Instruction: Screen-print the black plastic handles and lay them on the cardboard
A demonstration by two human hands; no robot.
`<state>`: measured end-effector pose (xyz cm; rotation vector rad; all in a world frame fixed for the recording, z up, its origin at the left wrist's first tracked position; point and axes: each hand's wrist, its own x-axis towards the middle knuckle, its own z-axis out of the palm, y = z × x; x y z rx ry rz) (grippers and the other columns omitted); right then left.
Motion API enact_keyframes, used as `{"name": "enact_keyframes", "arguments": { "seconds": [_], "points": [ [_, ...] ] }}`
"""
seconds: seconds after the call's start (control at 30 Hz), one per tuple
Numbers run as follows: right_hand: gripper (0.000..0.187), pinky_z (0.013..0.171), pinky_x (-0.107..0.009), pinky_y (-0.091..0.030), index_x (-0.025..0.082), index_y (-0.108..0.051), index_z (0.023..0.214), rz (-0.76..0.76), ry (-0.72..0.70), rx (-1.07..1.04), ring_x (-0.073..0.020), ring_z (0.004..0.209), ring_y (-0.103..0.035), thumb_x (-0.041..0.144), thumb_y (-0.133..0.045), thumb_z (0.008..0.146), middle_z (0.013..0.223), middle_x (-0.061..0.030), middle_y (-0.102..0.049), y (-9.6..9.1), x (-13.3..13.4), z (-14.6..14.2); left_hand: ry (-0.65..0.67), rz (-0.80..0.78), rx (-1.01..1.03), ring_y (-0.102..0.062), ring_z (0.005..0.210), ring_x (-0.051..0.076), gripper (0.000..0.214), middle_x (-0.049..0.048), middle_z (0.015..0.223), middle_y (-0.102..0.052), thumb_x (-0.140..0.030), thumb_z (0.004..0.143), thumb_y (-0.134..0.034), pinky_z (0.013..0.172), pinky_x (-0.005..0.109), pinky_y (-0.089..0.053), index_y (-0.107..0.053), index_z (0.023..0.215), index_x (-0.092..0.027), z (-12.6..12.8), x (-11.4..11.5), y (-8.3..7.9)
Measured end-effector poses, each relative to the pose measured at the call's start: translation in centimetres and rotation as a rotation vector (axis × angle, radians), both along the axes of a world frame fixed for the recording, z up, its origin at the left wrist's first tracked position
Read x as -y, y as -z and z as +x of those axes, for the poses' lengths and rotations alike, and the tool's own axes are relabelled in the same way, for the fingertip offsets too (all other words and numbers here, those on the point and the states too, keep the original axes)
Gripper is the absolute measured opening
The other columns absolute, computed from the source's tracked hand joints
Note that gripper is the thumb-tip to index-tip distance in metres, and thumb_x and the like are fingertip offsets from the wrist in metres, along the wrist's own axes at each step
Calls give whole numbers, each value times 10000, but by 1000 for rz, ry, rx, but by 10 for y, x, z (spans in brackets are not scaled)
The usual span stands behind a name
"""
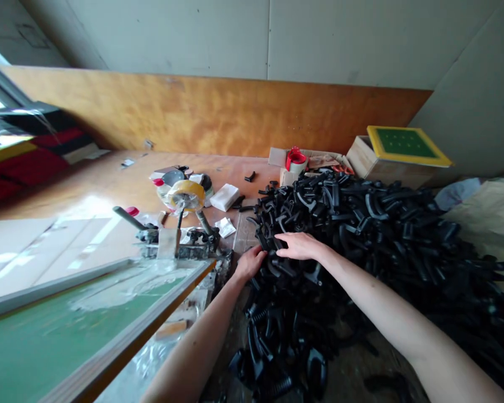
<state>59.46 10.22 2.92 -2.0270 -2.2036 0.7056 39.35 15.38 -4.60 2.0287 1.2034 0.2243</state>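
A large heap of curved black plastic parts (361, 224) lies in front of me and to the right. At the heap's left edge, my left hand (250, 263) has its fingers closed on a black part, most of which is hidden. Just to the right, my right hand (298, 246) reaches over the pieces, thumb and fingers apart, with dark parts directly at the fingertips. The two hands are close together but not touching.
To my left is a tilted screen-printing frame (121, 296) with green mesh, held by a hinge clamp (176, 243). Behind stand a yellow tape roll (187, 193) and a white packet (224, 197). A cardboard box (388, 168) carries a small yellow-framed screen (409, 145).
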Motion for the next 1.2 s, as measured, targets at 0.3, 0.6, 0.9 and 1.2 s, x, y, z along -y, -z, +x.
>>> {"name": "enact_keyframes", "arguments": {
  "seconds": [0.3,0.6,0.9,1.2],
  "points": [
    [483,852,-381,-489,313,-704,1182,-204,-44,123,-312,1004,-685,364,-704,702,1069,-56,-743,-36,44,25,391,163,-149,-702,842,233,401,54,855,-747,-486,943,-345,755,310,-466,-700,885,-309,-2,60,-38],
    [409,966,-287,-445,228,-661,1238,159,1,167,-234,1160,-609,377,-586,864,1256,-62,-665,-22,-177,64,-307,399,-157,-587,1171,223,376,85,1298,-626,-402,925,-471,983,303,-433,-645,1212,-231,69,-133,-7],
    [732,1043,-403,-384,190,-523,1390,66,191,247,-327,1299,-484,653,-551,823,1423,-176,-506,78,-355,91,-431,376,-341,-304,1398,436,736,179,1532,-359,-713,772,-526,1094,561,-277,-538,1376,-292,82,-245,84],
    [764,906,-446,-478,288,-539,1361,-120,238,262,-344,1228,-543,567,-727,675,1397,-150,-529,115,-385,95,-443,432,-395,-520,1153,405,737,179,1254,-556,-811,715,-484,939,519,-407,-644,1254,-335,78,-259,88]
  ]
}}
